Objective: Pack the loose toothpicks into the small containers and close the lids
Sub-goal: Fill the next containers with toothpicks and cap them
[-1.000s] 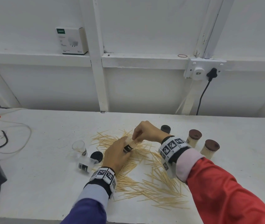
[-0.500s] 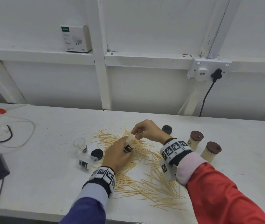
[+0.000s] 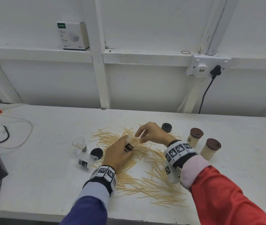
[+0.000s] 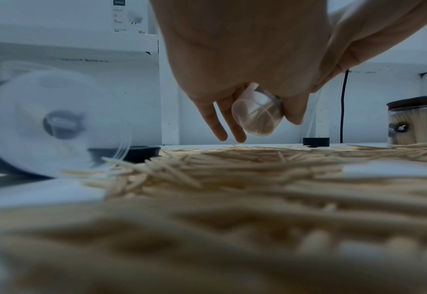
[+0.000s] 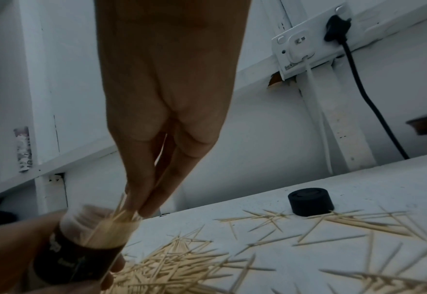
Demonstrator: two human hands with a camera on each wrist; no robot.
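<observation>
The left hand [image 3: 117, 155] holds a tilted jar [image 3: 129, 144] half filled with toothpicks [image 5: 111, 220]; the right hand [image 3: 151, 133] pinches some at its mouth. Two capped jars [image 3: 210, 148] stand full.

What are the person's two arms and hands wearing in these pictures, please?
The left hand is bare; its wrist carries a band of white blocks printed with black square markers over a black strap, then a pale blue cuff and a dark blue sleeve. The right hand is bare too, with the same marker band, a pink cuff and a red sleeve. No cables show.
</observation>
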